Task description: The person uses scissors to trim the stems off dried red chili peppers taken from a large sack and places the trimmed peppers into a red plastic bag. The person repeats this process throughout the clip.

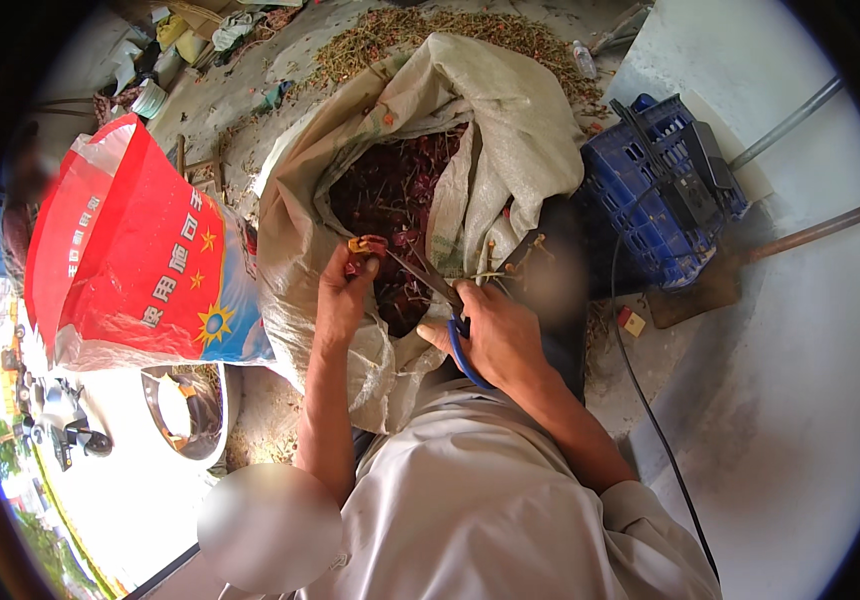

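Observation:
A large, pale woven sack [510,110] stands wide open in front of me, with dark red dried chilies [390,190] and their thin stems inside. My left hand [342,295] pinches a few red and orange dried chilies [368,244] over the sack's mouth. In my right hand [505,335] is a pair of scissors [433,280] with blue handles, blades pointing left toward those chilies. Thin, pale stems [525,262] stick out beside the fingers of my right hand; whether it holds them I cannot tell.
To the left stands a red and blue plastic bag [150,270], above a round bucket [225,410]. A blue plastic crate [640,200] with black devices on it sits at right, a black cable [640,400] hanging down. Chili stems [370,50] are heaped on the floor beyond the sack.

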Demonstrator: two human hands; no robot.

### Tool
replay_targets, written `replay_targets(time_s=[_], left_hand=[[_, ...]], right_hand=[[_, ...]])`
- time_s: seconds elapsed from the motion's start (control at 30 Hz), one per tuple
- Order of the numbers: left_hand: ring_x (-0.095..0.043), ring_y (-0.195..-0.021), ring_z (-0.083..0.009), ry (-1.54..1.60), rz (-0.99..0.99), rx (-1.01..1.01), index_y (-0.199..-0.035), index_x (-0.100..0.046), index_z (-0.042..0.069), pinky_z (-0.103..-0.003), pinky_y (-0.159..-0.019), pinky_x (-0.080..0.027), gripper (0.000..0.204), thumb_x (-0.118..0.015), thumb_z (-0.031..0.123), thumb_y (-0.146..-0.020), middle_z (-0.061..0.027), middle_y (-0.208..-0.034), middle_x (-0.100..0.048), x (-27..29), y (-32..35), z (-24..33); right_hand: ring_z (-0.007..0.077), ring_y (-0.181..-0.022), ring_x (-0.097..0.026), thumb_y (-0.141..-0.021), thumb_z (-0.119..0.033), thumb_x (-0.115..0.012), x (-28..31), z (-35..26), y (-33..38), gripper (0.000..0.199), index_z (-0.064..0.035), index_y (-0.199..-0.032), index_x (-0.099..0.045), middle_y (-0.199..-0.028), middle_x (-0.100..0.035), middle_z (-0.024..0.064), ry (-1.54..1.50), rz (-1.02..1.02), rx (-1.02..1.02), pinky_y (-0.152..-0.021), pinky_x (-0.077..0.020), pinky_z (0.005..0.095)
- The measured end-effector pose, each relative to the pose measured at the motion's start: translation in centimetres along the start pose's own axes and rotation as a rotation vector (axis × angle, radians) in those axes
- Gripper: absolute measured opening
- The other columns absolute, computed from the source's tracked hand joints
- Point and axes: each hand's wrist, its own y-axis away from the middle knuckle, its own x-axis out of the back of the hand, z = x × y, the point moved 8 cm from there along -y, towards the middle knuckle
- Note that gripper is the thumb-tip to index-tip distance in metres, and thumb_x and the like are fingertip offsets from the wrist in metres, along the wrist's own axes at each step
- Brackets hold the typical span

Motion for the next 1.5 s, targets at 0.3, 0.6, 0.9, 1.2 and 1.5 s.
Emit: replay_targets(time_s=[0.3, 0.6, 0.9, 1.2, 1.5], left_hand=[[-0.058, -0.095, -0.0086, 0.172, -0.108, 0.095, -0.120, -0.058, 0.004, -0.025, -0.085, -0.049, 0.031, -0.067, 0.004, -0.091, -0.0010, -0.106, -0.065, -2.2, 2.5, 1.3], [-0.063, -0.086, -0.0196, -0.332, -0.072, -0.007, -0.125, -0.056, 0.012, -0.035, -0.074, -0.052, 0.042, -0.062, 0.001, -0.085, -0.0105, -0.097, -0.064, -2.3, -0.5, -6.0], [-0.063, -0.092, -0.0451, -0.826, -0.148, -0.115, -0.114, -0.061, 0.005, -0.051, -0.080, -0.052, 0.040, -0.059, 0.007, -0.075, -0.0278, -0.101, -0.064, -5.5, -3.4, -10.7], [-0.065, -0.084, -0.0453, -0.863, -0.418, -0.084, -0.101, -0.065, -0.001, -0.053, -0.075, -0.053, 0.034, -0.064, 0.019, -0.074, -0.0274, -0.089, -0.067, -6.3, -2.4, -11.8], [-0.068, -0.091, -0.0373, -0.807, -0.196, 0.130, -0.104, -0.070, 0.007, -0.046, -0.079, -0.053, 0.034, -0.071, 0.035, -0.083, -0.0195, -0.097, -0.070, -1.6, -0.4, -9.3]], right_hand=[[0.0366, -0.065, -0.065, -0.079, -0.053, -0.072, -1.6, -0.5, 0.1, 0.052, -0.0061, -0.098, -0.059, -0.074, -0.061, 0.0159, 0.166, -0.084, 0.047, -0.056, -0.0523, 0.0442], [0.0229, -0.051, -0.046, -0.083, -0.034, -0.078, -0.4, 2.2, 1.0, 0.043, -0.0017, -0.078, -0.050, -0.058, -0.049, 0.0106, -0.394, -0.160, -0.323, -0.051, -0.0433, 0.0341], [0.0186, -0.053, -0.051, -0.084, -0.042, -0.076, -2.0, 3.3, 1.2, 0.048, 0.0002, -0.098, -0.061, -0.062, -0.054, 0.0099, -0.316, -0.034, -0.109, -0.053, -0.0450, 0.0328], [0.0127, -0.063, -0.053, -0.085, -0.033, -0.076, -1.4, 2.0, 1.6, 0.040, -0.0005, -0.103, -0.061, -0.070, -0.058, 0.0073, -0.482, -0.054, -0.144, -0.060, -0.0472, 0.0288], [0.0061, -0.069, -0.047, -0.087, -0.023, -0.076, -3.5, 6.2, 1.8, 0.034, -0.0003, -0.107, -0.061, -0.075, -0.052, -0.0027, -0.645, -0.063, -0.270, -0.064, -0.0427, 0.0226]])
